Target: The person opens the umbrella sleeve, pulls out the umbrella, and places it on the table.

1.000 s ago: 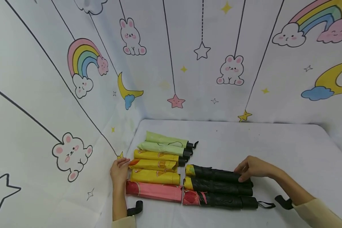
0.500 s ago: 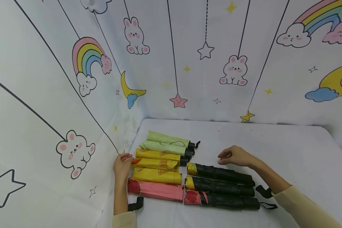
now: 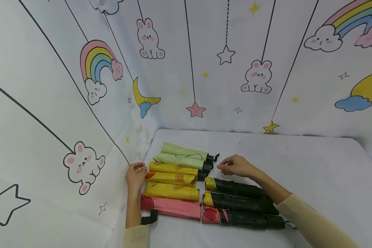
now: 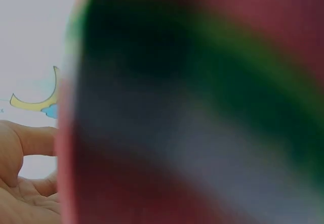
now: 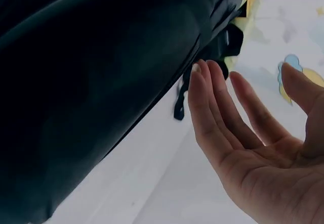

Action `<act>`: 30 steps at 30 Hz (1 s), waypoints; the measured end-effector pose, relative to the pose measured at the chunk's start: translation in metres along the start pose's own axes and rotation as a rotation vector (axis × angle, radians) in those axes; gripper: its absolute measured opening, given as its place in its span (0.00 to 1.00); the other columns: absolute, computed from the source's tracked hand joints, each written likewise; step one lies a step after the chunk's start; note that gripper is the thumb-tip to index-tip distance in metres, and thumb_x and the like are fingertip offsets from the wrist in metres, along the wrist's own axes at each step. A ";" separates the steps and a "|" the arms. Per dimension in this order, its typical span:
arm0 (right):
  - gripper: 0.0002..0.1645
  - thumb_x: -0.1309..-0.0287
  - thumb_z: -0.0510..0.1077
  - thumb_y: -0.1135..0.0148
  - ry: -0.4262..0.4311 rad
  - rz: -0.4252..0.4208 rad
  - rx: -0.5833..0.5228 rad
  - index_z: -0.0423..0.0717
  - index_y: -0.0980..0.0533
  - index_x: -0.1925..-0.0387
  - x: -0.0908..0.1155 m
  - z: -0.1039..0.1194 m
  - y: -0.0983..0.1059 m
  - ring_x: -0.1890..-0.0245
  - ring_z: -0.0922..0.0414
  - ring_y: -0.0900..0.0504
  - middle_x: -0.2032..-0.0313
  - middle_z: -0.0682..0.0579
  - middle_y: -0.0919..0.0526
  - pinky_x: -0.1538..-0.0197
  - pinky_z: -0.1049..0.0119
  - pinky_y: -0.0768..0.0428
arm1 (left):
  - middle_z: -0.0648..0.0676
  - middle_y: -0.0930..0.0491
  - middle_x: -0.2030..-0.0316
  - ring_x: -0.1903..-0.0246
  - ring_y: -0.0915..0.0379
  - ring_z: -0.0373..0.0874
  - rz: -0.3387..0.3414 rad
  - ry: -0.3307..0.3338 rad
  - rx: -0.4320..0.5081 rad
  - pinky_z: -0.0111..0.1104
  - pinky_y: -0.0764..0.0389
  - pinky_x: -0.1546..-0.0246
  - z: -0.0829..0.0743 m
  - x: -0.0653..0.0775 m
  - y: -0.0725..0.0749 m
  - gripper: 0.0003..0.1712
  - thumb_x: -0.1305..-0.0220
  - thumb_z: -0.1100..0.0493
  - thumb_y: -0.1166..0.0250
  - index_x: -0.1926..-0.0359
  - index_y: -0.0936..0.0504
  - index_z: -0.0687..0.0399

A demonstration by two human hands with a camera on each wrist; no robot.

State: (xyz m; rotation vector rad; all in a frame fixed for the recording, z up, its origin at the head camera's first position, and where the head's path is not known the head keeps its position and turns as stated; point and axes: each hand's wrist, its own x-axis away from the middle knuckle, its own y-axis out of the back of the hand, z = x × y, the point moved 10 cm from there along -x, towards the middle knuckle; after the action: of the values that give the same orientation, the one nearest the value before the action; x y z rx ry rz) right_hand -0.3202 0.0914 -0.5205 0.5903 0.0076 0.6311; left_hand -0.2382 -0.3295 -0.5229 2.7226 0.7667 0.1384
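Observation:
Folded umbrellas lie in two stacked rows in the head view. The left row holds two light green umbrellas (image 3: 181,159), three yellow umbrellas (image 3: 172,191) with orange-slice prints and a pink umbrella (image 3: 176,207). My left hand (image 3: 136,177) rests at the left ends of the yellow ones, fingers loosely bent, gripping nothing. To the right lie two black umbrellas (image 3: 241,203) with yellow ends and a black umbrella (image 3: 251,219) with a red end. My right hand (image 3: 238,166) hovers beyond them, fingers relaxed, near the green umbrellas' black handles (image 3: 209,162). It holds nothing in the right wrist view.
A white sheet printed with rabbits, stars and rainbows rises behind and left of the white table (image 3: 313,172). A black wrist camera (image 3: 150,217) sits by my left wrist. Blurred red and green fabric (image 4: 202,107) fills most of the left wrist view.
My right hand has let go of the top black umbrella, lifted, and moved left and away toward the green umbrellas' handles. My left hand stays by the yellow ends; the head view has shifted slightly.

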 end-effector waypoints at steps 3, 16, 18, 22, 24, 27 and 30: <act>0.24 0.27 0.54 0.36 0.016 0.001 -0.004 0.34 0.14 0.54 -0.005 0.007 -0.007 0.60 0.42 0.10 0.62 0.38 0.10 0.56 0.47 0.12 | 0.69 0.19 0.44 0.43 0.20 0.62 0.000 -0.009 -0.018 0.19 0.24 0.63 -0.002 -0.001 -0.002 0.19 0.30 0.64 0.36 0.41 0.23 0.68; 0.24 0.27 0.53 0.36 0.109 0.082 0.139 0.42 0.12 0.75 -0.019 0.030 -0.040 0.85 0.60 0.28 0.85 0.54 0.22 0.76 0.67 0.28 | 0.70 0.18 0.44 0.43 0.20 0.62 -0.002 -0.002 -0.052 0.37 0.16 0.52 -0.001 -0.006 -0.011 0.18 0.30 0.66 0.36 0.42 0.21 0.68; 0.24 0.27 0.53 0.36 0.105 0.104 0.161 0.43 0.12 0.76 -0.020 0.031 -0.047 0.88 0.63 0.40 0.89 0.59 0.32 0.78 0.69 0.36 | 0.70 0.18 0.45 0.43 0.20 0.63 0.000 0.002 -0.054 0.34 0.17 0.54 0.001 -0.007 -0.011 0.18 0.31 0.66 0.35 0.42 0.21 0.67; 0.21 0.28 0.52 0.35 0.115 0.131 0.185 0.42 0.11 0.71 -0.022 0.035 -0.058 0.88 0.65 0.48 0.90 0.63 0.41 0.79 0.69 0.41 | 0.70 0.18 0.44 0.44 0.19 0.63 0.005 0.016 -0.067 0.35 0.17 0.55 0.004 -0.008 -0.013 0.18 0.31 0.66 0.35 0.42 0.21 0.67; 0.21 0.28 0.52 0.35 0.120 0.128 0.201 0.43 0.11 0.71 -0.025 0.036 -0.062 0.88 0.64 0.47 0.90 0.63 0.40 0.79 0.69 0.41 | 0.70 0.18 0.44 0.44 0.19 0.63 0.007 0.020 -0.071 0.38 0.16 0.53 0.005 -0.009 -0.015 0.18 0.31 0.66 0.35 0.42 0.21 0.67; 0.23 0.28 0.53 0.36 0.095 0.117 0.199 0.45 0.12 0.76 -0.028 0.034 -0.065 0.87 0.64 0.48 0.90 0.63 0.42 0.79 0.69 0.43 | 0.71 0.18 0.44 0.44 0.19 0.64 0.008 0.017 -0.067 0.37 0.15 0.54 0.006 -0.010 -0.016 0.18 0.31 0.67 0.35 0.43 0.21 0.68; 0.28 0.28 0.53 0.36 0.067 0.123 0.184 0.48 0.20 0.85 -0.031 0.034 -0.067 0.88 0.64 0.50 0.90 0.63 0.44 0.80 0.69 0.45 | 0.71 0.18 0.46 0.44 0.19 0.64 -0.003 0.005 -0.062 0.29 0.18 0.59 0.006 -0.011 -0.018 0.17 0.32 0.68 0.35 0.43 0.21 0.69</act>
State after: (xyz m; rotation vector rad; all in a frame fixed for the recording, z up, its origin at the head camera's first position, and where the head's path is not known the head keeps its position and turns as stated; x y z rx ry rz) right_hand -0.3017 0.0129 -0.5324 0.7517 0.0932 0.7748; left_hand -0.2556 -0.3229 -0.5346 2.6639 0.7557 0.1653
